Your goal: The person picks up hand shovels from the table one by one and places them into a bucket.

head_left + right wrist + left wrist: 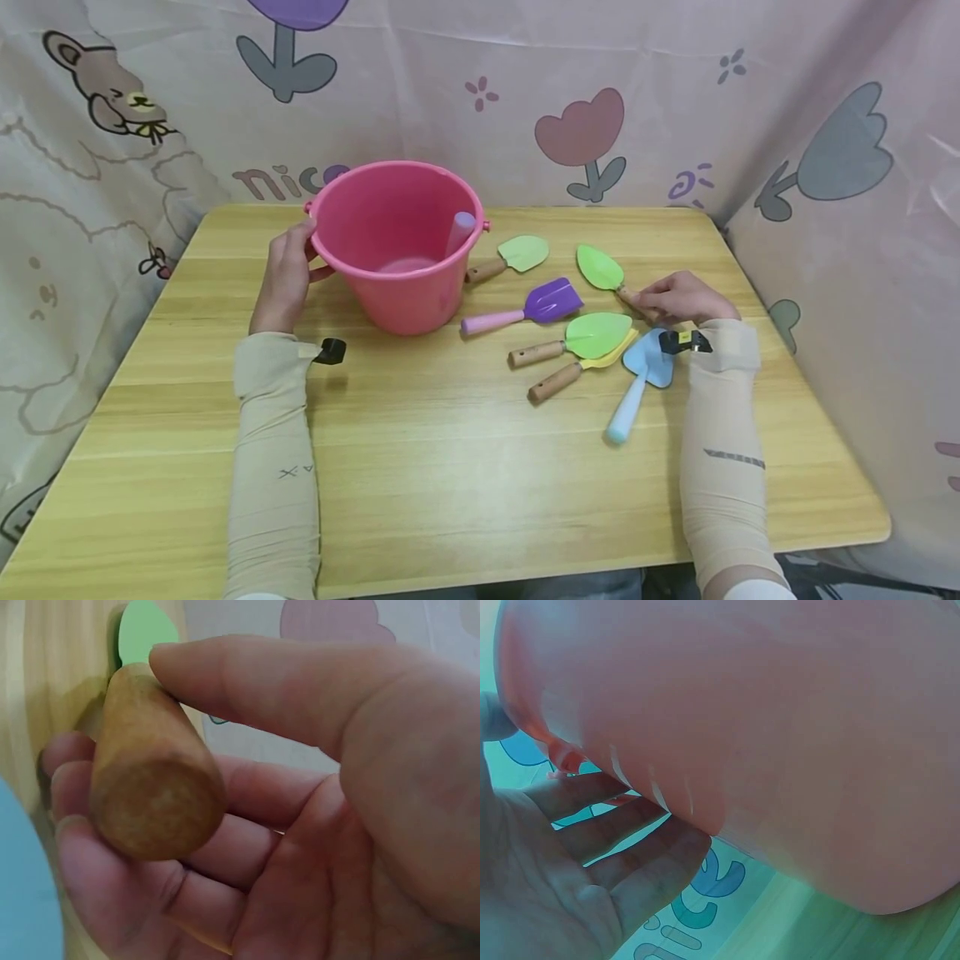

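Now, green trowel (600, 267) within right hand (681, 297).

The right hand (322, 855), entering from four o'clock, holds a wooden handle (154, 765) between thumb and curled fingers, its rounded end facing the camera. A green blade (150, 630) shows at eleven, wooden tabletop (45, 675) at ten, a blue surface (26, 877) at eight, and pale cloth (217, 615) at twelve.

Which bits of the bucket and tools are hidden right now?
Head: lower end of the lilac handle inside the round pink bucket, behind its wall.
Head: part of the wooden-handled yellow trowel, behind the green leaf-shaped trowel.
Head: part of the blue trowel, behind the black wrist camera.
Left wrist: part of the bucket, beyond the top edge.
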Demonstrator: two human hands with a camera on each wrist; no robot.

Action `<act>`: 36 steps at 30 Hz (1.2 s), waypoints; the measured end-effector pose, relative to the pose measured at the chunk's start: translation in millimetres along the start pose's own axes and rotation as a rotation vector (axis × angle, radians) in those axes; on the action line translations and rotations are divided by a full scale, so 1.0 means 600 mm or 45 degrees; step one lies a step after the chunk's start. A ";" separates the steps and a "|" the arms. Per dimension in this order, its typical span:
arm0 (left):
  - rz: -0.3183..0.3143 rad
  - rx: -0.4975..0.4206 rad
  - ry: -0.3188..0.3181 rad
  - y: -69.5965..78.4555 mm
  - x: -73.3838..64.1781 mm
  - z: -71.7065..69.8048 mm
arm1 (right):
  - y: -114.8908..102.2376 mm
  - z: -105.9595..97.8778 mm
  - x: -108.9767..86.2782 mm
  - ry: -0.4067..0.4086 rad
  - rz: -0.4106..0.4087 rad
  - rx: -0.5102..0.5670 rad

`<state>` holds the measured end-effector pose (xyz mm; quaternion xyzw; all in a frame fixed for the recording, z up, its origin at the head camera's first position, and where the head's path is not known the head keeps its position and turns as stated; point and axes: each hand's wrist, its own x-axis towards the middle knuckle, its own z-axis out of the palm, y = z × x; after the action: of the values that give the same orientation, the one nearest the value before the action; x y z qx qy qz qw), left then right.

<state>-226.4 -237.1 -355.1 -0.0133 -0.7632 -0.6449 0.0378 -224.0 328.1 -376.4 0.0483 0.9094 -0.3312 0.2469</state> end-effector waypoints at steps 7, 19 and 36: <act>0.005 -0.022 0.001 0.003 -0.001 0.002 | -0.003 -0.004 -0.005 -0.037 -0.008 0.065; 0.008 -0.009 0.012 0.003 -0.002 0.003 | -0.005 -0.006 -0.010 -0.108 -0.030 0.246; 0.014 -0.041 0.001 0.001 -0.001 0.003 | -0.008 -0.009 -0.009 0.035 -0.056 0.526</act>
<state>-226.0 -235.1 -354.7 -0.0178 -0.7526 -0.6570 0.0416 -222.8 328.2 -367.6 0.0826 0.8262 -0.5154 0.2121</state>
